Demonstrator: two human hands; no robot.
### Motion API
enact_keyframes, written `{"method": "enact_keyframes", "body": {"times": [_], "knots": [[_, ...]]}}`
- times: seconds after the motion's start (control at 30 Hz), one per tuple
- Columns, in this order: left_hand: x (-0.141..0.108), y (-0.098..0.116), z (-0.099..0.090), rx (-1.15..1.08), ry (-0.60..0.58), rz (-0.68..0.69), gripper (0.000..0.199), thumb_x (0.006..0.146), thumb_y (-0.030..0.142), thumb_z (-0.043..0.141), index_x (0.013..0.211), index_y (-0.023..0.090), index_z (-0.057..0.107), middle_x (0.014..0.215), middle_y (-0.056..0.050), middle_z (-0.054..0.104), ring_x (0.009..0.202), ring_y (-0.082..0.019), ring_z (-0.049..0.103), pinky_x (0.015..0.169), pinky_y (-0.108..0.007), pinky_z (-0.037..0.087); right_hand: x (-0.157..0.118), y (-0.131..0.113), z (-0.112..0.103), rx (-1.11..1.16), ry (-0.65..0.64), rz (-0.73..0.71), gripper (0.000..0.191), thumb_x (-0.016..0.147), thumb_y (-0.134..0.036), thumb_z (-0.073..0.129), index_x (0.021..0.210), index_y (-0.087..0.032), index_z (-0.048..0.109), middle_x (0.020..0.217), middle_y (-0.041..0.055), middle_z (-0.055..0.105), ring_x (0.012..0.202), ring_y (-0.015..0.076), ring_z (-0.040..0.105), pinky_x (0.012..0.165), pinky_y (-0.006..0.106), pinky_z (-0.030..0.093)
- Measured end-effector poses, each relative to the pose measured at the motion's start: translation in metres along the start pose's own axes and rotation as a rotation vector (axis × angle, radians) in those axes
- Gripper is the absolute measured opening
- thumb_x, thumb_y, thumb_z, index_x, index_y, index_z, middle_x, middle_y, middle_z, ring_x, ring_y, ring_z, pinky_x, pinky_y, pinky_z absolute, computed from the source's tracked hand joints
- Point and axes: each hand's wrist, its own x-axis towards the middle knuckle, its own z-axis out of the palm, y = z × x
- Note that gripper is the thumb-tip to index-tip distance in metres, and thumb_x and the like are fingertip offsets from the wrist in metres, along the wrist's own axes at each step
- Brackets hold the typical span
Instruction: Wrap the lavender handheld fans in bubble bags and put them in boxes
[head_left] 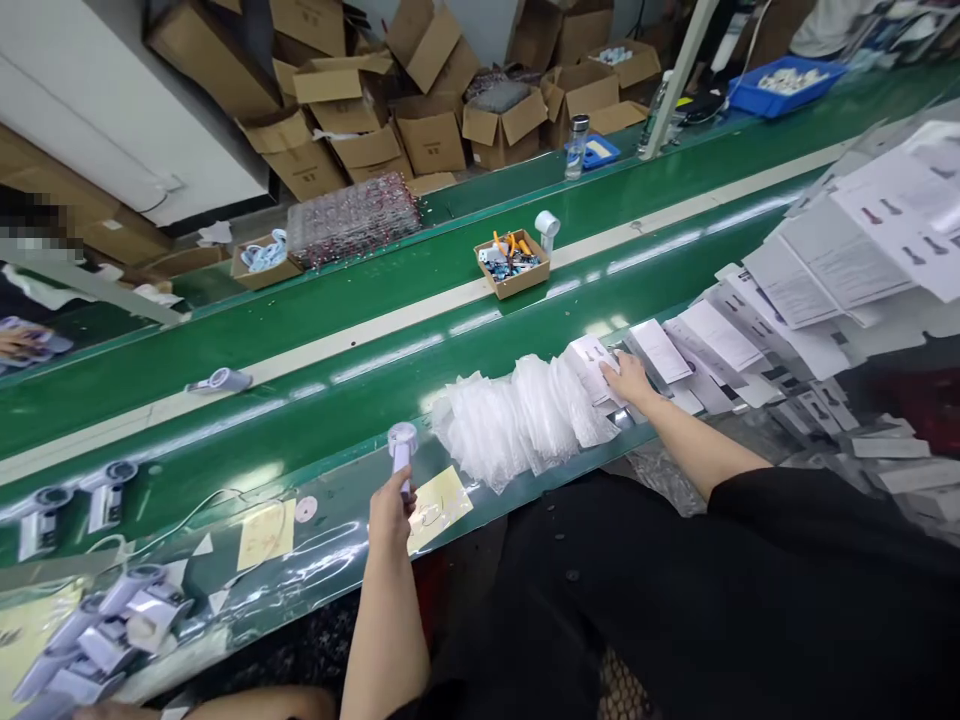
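My left hand [391,508] is closed around the handle of a pale lavender handheld fan [403,440], its round head upright above my fingers. Under that hand a yellow paper note [441,508] lies on the bench edge. My right hand [628,380] is at the right edge of a white printed box [589,362], thumb on its face and the other fingers partly hidden at the edge. Clear bubble bags [517,415] lie in an overlapping row between my hands, beside that box. More printed white boxes [712,335] continue in a row to the right.
Several lavender fans [112,625] are piled at lower left, near another person's arm [255,703]. A green conveyor [360,400] runs across, with a small carton [525,283] of parts and tools. Cardboard boxes [427,140] and a blue tray [784,92] stand beyond.
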Motion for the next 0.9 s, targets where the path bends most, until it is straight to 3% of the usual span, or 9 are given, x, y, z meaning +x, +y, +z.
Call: {"method": "enact_keyframes", "body": {"times": [0.1, 0.27, 0.37, 0.5, 0.57, 0.63, 0.73, 0.8, 0.9], "knots": [[-0.048, 0.038, 0.031, -0.377, -0.248, 0.070, 0.050, 0.060, 0.051, 0.068, 0.087, 0.011, 0.059, 0.058, 0.002, 0.053, 0.044, -0.008, 0.043, 0.043, -0.021, 0.030, -0.026, -0.016, -0.013, 0.250, 0.055, -0.107, 0.043, 0.083, -0.044, 0.053, 0.112, -0.012, 0.056, 0.132, 0.0192, 0.048, 0.130, 0.0317, 0.036, 0.109, 0.048, 0.026], [-0.141, 0.091, 0.141, -0.343, -0.744, 0.281, 0.046, 0.068, 0.052, 0.064, 0.091, 0.013, 0.060, 0.062, 0.002, 0.054, 0.047, -0.008, 0.048, 0.043, -0.020, 0.030, -0.077, -0.052, -0.030, 1.138, -0.641, 0.042, 0.044, 0.078, -0.058, 0.059, 0.103, -0.022, 0.055, 0.108, 0.0089, 0.065, 0.095, 0.0231, 0.063, 0.084, 0.043, 0.050], [-0.173, 0.101, 0.204, 0.020, -0.821, 0.656, 0.046, 0.080, 0.056, 0.053, 0.101, 0.016, 0.059, 0.070, -0.001, 0.059, 0.060, -0.013, 0.056, 0.055, -0.025, 0.042, -0.076, -0.045, -0.052, 1.407, -0.468, 0.170, 0.040, 0.074, -0.051, 0.068, 0.097, -0.020, 0.057, 0.092, 0.0063, 0.068, 0.075, 0.0179, 0.065, 0.068, 0.033, 0.055], [-0.188, 0.100, 0.265, 0.589, -0.716, 1.469, 0.042, 0.078, 0.048, 0.062, 0.105, 0.016, 0.059, 0.102, -0.012, 0.061, 0.100, -0.025, 0.054, 0.084, -0.037, 0.042, -0.053, 0.004, -0.100, 1.553, -0.176, 0.373, 0.035, 0.085, -0.050, 0.056, 0.094, -0.016, 0.060, 0.081, 0.0063, 0.068, 0.063, 0.0140, 0.062, 0.050, 0.024, 0.052], [-0.188, 0.101, 0.288, 0.877, -0.746, 1.648, 0.024, 0.078, 0.031, 0.065, 0.095, 0.014, 0.063, 0.101, -0.014, 0.061, 0.104, -0.026, 0.052, 0.087, -0.039, 0.039, -0.048, 0.032, -0.119, 1.619, -0.144, 0.395, 0.032, 0.085, -0.047, 0.057, 0.092, -0.016, 0.060, 0.078, 0.0053, 0.067, 0.063, 0.0140, 0.062, 0.048, 0.022, 0.052], [-0.184, 0.105, 0.303, 1.046, -0.737, 1.617, 0.009, 0.077, 0.015, 0.061, 0.085, 0.013, 0.065, 0.091, -0.014, 0.063, 0.098, -0.025, 0.054, 0.083, -0.037, 0.039, -0.048, 0.055, -0.128, 1.632, -0.162, 0.421, 0.027, 0.079, -0.042, 0.066, 0.088, -0.018, 0.059, 0.074, 0.0037, 0.066, 0.063, 0.0153, 0.062, 0.049, 0.024, 0.053], [-0.167, 0.117, 0.300, 1.092, -0.634, 1.507, 0.015, 0.079, 0.007, 0.051, 0.083, 0.011, 0.065, 0.085, -0.016, 0.063, 0.090, -0.026, 0.055, 0.072, -0.036, 0.040, -0.056, 0.073, -0.122, 1.586, -0.220, 0.513, 0.028, 0.071, -0.035, 0.075, 0.085, -0.019, 0.058, 0.069, 0.0017, 0.064, 0.061, 0.0161, 0.062, 0.052, 0.027, 0.054], [-0.151, 0.127, 0.284, 0.972, -0.537, 1.388, 0.016, 0.079, 0.007, 0.049, 0.083, 0.013, 0.063, 0.087, -0.014, 0.063, 0.089, -0.025, 0.055, 0.069, -0.033, 0.040, -0.064, 0.076, -0.113, 1.575, -0.285, 0.578, 0.028, 0.072, -0.038, 0.074, 0.085, -0.019, 0.058, 0.069, 0.0016, 0.063, 0.062, 0.0147, 0.061, 0.053, 0.026, 0.055], [-0.129, 0.135, 0.256, 0.537, -0.470, 1.000, 0.010, 0.074, 0.014, 0.058, 0.066, 0.016, 0.054, 0.071, -0.004, 0.058, 0.073, -0.017, 0.054, 0.065, -0.027, 0.039, -0.075, 0.068, -0.101, 1.536, -0.449, 0.601, 0.029, 0.073, -0.041, 0.073, 0.084, -0.017, 0.059, 0.074, 0.0033, 0.062, 0.063, 0.0126, 0.060, 0.053, 0.023, 0.053]]}}
